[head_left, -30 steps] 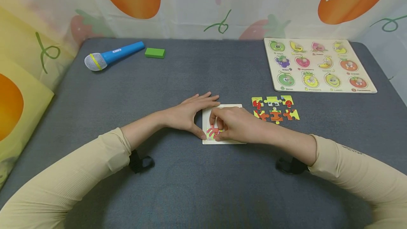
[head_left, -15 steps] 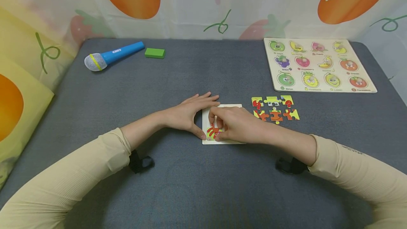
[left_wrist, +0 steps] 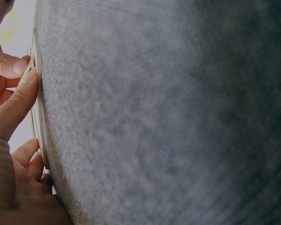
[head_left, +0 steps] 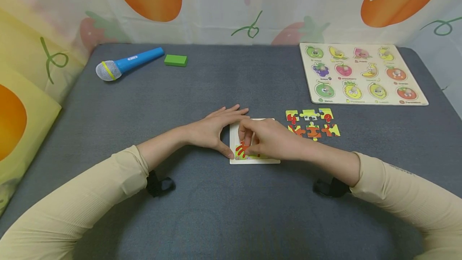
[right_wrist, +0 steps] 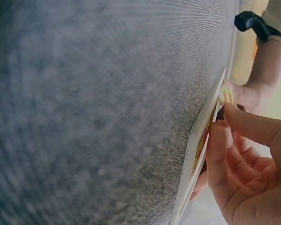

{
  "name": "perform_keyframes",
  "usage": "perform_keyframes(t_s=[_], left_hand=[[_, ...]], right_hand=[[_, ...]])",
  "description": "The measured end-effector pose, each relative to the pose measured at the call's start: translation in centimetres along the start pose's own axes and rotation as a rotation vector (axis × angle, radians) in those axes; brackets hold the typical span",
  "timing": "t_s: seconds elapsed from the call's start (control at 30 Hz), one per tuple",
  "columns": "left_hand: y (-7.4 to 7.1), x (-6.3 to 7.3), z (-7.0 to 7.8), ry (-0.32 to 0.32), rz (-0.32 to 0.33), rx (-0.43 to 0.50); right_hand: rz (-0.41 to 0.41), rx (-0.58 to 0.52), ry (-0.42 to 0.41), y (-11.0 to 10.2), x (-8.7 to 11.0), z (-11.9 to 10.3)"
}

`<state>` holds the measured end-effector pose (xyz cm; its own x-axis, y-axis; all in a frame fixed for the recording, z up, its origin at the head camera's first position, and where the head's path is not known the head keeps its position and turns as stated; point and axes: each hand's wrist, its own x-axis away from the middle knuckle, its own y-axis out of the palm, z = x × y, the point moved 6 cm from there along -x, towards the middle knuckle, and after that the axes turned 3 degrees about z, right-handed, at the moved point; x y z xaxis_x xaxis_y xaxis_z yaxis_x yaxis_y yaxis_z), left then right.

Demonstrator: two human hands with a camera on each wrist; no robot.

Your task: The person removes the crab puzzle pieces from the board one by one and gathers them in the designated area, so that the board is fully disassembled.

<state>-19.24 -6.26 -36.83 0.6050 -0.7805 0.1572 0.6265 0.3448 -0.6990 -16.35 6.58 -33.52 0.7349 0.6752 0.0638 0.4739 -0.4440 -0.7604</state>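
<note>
A small white puzzle tray [head_left: 254, 161] lies flat on the table between the hands. My left hand [head_left: 207, 132] rests at its left side, fingers spread; the thumb touches the near left corner. Over the tray, my right hand [head_left: 272, 139] pinches a puzzle piece, largely hidden by thumb and forefinger. A red and yellow-green piece [head_left: 240, 151] shows at the tray's near left, and more yellow-green shows under the fingers. The right wrist view shows thumb and fingertip together at the tray [right_wrist: 189, 168]. Several loose puzzle pieces [head_left: 313, 131], red, orange and yellow, lie right of the tray.
At the back right lies a fruit board [head_left: 361, 85] with several fruit pictures. A blue toy microphone [head_left: 138, 60] and a green block [head_left: 175, 60] sit at the back left. Printed fabric hangs behind the table.
My right hand has shifted slightly, and more of the tray's near edge and a yellow-green strip now show under it. The red piece looked paler a second ago. My left hand stays put.
</note>
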Motion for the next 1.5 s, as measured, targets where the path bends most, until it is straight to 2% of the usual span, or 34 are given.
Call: perform_keyframes(t_s=[0.23,0.5,0.9,1.5], left_hand=[[0.0,-0.1,-0.2,0.003,0.002,0.001],[0.0,-0.1,-0.3,-0.008,-0.001,-0.006],[-0.1,-0.2,-0.2,-0.009,0.000,-0.010],[0.1,-0.3,-0.3,-0.009,-0.006,-0.020]], right_hand=[[-0.052,-0.126,0.028,0.0,0.0,0.2],[-0.044,-0.186,0.091,-0.5,0.1,0.7],[-0.023,-0.188,0.121,-2.3,0.8,1.8],[-0.068,-0.201,0.227,-5.7,2.8,4.4]])
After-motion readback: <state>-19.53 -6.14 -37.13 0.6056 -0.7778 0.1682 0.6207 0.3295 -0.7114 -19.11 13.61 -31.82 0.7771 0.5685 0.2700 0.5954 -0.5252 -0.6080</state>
